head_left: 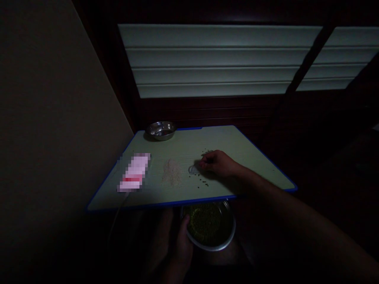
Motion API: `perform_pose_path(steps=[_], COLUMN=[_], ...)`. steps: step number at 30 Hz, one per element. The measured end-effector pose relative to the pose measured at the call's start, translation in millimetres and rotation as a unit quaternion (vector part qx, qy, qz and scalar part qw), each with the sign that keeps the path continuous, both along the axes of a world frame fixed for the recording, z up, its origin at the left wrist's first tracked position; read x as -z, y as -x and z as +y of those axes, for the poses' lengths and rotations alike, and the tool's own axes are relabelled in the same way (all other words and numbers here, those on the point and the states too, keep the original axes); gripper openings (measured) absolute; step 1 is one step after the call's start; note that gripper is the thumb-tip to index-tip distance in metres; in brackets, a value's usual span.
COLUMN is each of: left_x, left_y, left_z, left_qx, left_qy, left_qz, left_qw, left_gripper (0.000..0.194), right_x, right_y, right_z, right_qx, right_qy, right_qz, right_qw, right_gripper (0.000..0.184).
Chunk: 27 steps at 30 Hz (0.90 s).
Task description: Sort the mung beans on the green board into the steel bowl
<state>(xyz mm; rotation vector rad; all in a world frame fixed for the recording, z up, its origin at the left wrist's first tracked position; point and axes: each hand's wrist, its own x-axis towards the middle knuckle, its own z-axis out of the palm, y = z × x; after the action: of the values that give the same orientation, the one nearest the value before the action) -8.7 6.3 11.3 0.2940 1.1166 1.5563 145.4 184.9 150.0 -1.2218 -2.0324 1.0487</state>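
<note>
My left hand (184, 240) grips the rim of a metal bowl (217, 248) below the table's front edge, thumb over the rim. Small green beans (205, 221) lie inside that bowl. Above the tabletop, my right hand (219, 163) is closed with its fingertips pinched; whatever they hold is too small or dark to name. Just left of these fingertips is a small, clear or whitish round thing (194, 170). Some loose beans (204, 182) are scattered in front of it, and a small group of beans (207, 152) lies behind my right hand.
A pale pile of grains (172, 172) sits mid-table (248, 144). To its left lies a blurred-out phone-like object (134, 172) with a cable (117, 215). At the back left stands a steel bowl (161, 131). A wall (74, 98) borders the left, a slatted panel (219, 59) the back. The room is dark.
</note>
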Motion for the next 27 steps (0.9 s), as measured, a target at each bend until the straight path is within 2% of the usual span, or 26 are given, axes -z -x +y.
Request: perform_pose_path(steps=[5, 11, 14, 16, 20, 24, 27], left_x=[-13.9, -23.3, -15.6, -4.8, 16.8, 24.5, 29.6], left_y=[-4.4, -6.6, -4.9, -3.6, -0.4, 5.4, 7.7], left_z=[0.3, 0.3, 1.2, 1.8, 1.8, 0.6, 1.2], left_qx=[-0.011, -0.022, -0.024, -0.012, -0.022, -0.03, -0.019], left_qy=[0.064, 0.059, 0.044, 0.01, -0.011, -0.041, -0.035], left_qz=[-0.077, -0.06, -0.069, -0.067, -0.044, 0.008, 0.003], left_qw=[0.995, 0.996, 0.996, 0.998, 0.999, 0.999, 0.999], left_gripper=[0.06, 0.056, 0.058, 0.061, 0.062, 0.061, 0.058], right_x=[-2.3, -9.3, -13.0, -15.2, -19.4, -24.6, -28.0], right_y=[5.3, 9.9, 9.3, 8.1, 4.6, 0.8, -1.9], right_z=[9.0, 15.0, 14.6, 13.5, 10.4, 5.8, 1.9], right_qx=[-0.032, -0.082, -0.111, -0.128, -0.151, -0.171, -0.18], right_qy=[0.04, 0.055, 0.064, 0.067, 0.074, 0.086, 0.096], right_qz=[-0.011, -0.042, -0.049, -0.05, -0.057, -0.06, -0.066], right_qw=[0.999, 0.994, 0.991, 0.988, 0.984, 0.98, 0.977], right_gripper=[0.008, 0.003, 0.004, 0.004, 0.003, 0.003, 0.004])
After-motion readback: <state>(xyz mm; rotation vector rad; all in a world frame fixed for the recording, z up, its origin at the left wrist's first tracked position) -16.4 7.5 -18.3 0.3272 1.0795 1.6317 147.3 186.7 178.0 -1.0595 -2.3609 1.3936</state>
